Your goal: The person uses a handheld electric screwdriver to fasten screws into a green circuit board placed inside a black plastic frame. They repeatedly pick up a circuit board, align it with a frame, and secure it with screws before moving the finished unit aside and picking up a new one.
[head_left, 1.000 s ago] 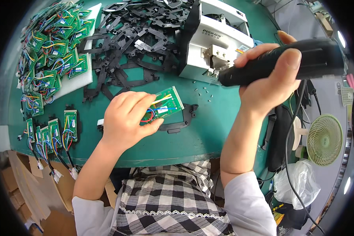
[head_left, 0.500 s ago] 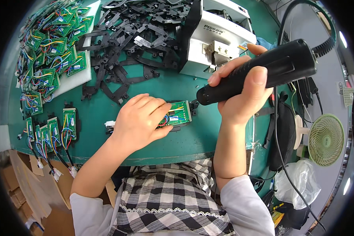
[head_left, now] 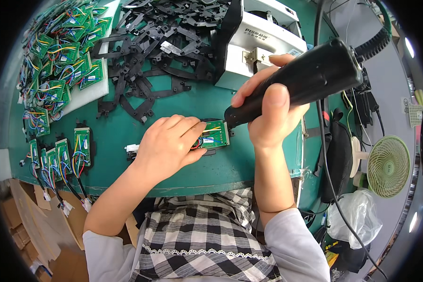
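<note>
Circuit board (head_left: 215,135): lies on the green table (head_left: 237,169) over a black frame (head_left: 211,152), long axis left to right, exposed end pointing right.
The left hand (head_left: 170,145), back upward, hides the board's left part and pinches its long edges between thumb and fingers; the frame is largely covered. The right hand (head_left: 273,121) wraps around a black handheld tool (head_left: 310,77) slanting down-left to the board's right end; whether its tip makes contact cannot be made out.

Lettering (head_left: 259,34) (dark) on white machine (head_left: 268,46)
</note>
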`<state>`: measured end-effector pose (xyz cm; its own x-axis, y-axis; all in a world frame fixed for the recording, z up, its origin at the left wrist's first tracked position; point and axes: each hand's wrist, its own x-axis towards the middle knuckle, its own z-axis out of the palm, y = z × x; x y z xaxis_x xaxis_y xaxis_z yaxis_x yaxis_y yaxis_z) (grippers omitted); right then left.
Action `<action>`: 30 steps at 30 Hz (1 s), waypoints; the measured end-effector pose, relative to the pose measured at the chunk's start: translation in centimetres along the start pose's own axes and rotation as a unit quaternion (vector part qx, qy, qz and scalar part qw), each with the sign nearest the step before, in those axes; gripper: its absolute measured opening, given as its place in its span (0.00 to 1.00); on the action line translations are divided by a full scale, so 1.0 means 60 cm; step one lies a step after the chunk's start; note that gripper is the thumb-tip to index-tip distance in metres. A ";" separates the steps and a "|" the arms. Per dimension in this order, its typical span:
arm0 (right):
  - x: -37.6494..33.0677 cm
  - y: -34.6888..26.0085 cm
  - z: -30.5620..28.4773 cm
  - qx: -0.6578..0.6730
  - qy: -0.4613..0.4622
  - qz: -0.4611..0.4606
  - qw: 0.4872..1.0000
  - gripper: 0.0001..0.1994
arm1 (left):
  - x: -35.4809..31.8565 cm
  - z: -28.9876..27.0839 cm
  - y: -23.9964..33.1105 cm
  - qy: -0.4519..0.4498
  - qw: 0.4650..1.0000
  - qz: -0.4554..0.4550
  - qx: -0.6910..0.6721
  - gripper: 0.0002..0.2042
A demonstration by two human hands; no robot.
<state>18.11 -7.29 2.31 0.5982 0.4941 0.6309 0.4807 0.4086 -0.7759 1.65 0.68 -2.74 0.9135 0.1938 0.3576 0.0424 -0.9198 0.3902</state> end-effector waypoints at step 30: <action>0.111 -0.019 -0.037 -0.074 0.084 -0.138 0.984 0.36 | -0.012 -0.016 -0.011 0.030 0.998 -0.050 0.035 0.24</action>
<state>22.95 -6.14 7.38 0.5235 0.2402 0.8175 0.7209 0.3866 -0.5752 0.59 1.49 -2.44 0.8775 0.3040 0.3709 0.1619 -0.9159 0.3674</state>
